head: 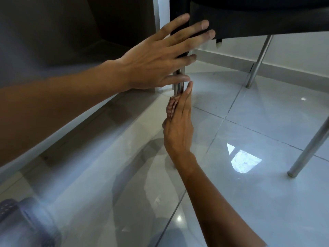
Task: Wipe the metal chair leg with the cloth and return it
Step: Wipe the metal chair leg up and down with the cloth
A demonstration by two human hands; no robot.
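Observation:
A black chair seat (249,18) fills the top right. Its near metal leg (178,86) runs down from the seat corner and is mostly covered by my hands. My left hand (160,57) lies flat with spread fingers against the seat corner and the top of that leg. Below it, my right hand (179,122) is wrapped around the leg with a striped reddish cloth (170,107) pressed between palm and metal. Only a small fold of the cloth shows at the left of my fingers.
Two other metal chair legs (259,61) (309,148) slant down to the glossy tiled floor (249,202) on the right. A white baseboard (231,59) runs along the wall behind. A dark panel with a white edge (71,127) borders the left.

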